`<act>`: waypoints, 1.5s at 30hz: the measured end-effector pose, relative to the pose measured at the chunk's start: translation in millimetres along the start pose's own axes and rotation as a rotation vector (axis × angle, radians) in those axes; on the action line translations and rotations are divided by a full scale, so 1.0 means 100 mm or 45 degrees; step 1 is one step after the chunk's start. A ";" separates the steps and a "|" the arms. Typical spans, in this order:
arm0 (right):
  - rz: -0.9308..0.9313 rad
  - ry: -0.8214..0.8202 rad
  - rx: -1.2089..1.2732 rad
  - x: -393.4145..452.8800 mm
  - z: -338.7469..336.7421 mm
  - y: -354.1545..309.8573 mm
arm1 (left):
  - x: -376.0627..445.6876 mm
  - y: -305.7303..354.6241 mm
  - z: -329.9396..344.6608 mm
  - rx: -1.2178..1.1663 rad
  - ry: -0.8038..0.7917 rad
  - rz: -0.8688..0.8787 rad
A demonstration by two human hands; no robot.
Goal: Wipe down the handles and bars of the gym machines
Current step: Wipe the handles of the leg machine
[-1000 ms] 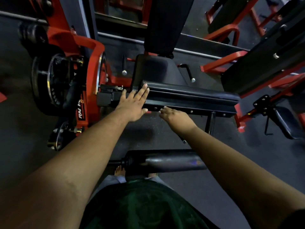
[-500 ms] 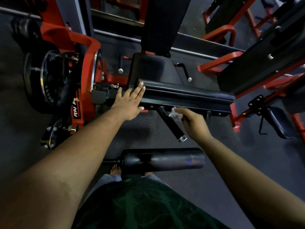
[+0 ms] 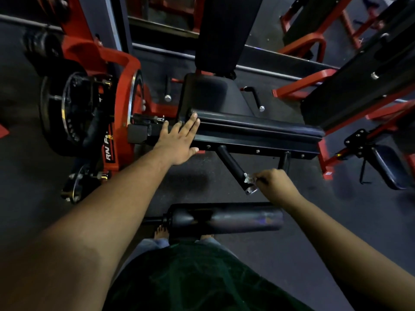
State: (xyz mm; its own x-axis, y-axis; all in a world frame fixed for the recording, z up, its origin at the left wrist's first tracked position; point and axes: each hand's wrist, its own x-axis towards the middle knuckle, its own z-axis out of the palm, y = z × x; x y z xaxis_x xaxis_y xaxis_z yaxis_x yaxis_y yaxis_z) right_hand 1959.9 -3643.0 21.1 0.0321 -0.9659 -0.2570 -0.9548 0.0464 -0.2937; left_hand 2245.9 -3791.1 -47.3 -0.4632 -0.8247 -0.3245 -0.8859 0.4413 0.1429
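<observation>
left hand point(image 3: 179, 140): I've got it flat, fingers straight, palm on the left end of the black pad point(image 3: 258, 129), fingertips up over the pad's top edge. Holds nothing.
right hand point(image 3: 275, 185): I see it curled, pinching a small white cloth point(image 3: 248, 178) against the handle, near its free tip.
handle point(image 3: 233, 167): short black bar sticking out from under the front edge of the pad, angled down toward me; silver cap at the end, just below the cloth.
second handle point(image 3: 284, 161): shorter black stub under the same front edge, right of the first, just above my right hand. Contact: cannot tell.
roller point(image 3: 224, 218): black padded cylinder lying crosswise below both hands, near my legs.
seat point(image 3: 213, 95): black cushion behind the pad, upright backrest point(image 3: 224, 32) above it.
weight plates point(image 3: 69, 111): black discs on the red frame point(image 3: 121, 104), left of the pad's left end.
floor point(image 3: 325, 221): dark rubber mat under everything.
</observation>
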 end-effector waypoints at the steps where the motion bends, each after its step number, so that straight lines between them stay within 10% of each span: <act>1: 0.030 0.068 0.021 0.13 -0.01 -0.06 | 0.00 0.00 0.00 0.001 -0.005 0.000; 4: 0.100 0.257 0.077 0.58 0.14 -0.32 | 0.00 0.01 -0.01 0.005 -0.024 0.007; 18: 0.114 -0.110 -0.086 -0.08 -0.04 0.05 | 0.01 -0.02 0.00 -0.010 0.001 0.032; 22: -0.116 0.256 -0.135 0.46 0.11 -0.24 | 0.00 -0.01 0.00 -0.011 -0.007 0.039; 39: -0.946 -0.090 -0.697 -0.14 -0.01 0.36 | 0.01 -0.03 0.06 -0.031 0.067 0.050; 45: -0.362 0.044 -0.402 0.38 0.21 -0.12 | -0.01 -0.02 0.07 -0.046 0.074 0.039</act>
State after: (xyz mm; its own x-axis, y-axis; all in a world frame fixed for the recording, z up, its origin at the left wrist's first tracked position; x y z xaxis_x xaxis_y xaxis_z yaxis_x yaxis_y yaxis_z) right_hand 1979.0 -3675.4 -4.1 0.3025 -0.9372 -0.1739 -0.9531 -0.2983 -0.0504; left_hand 2247.9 -3788.7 -53.7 -0.4896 -0.8308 -0.2648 -0.8713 0.4544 0.1855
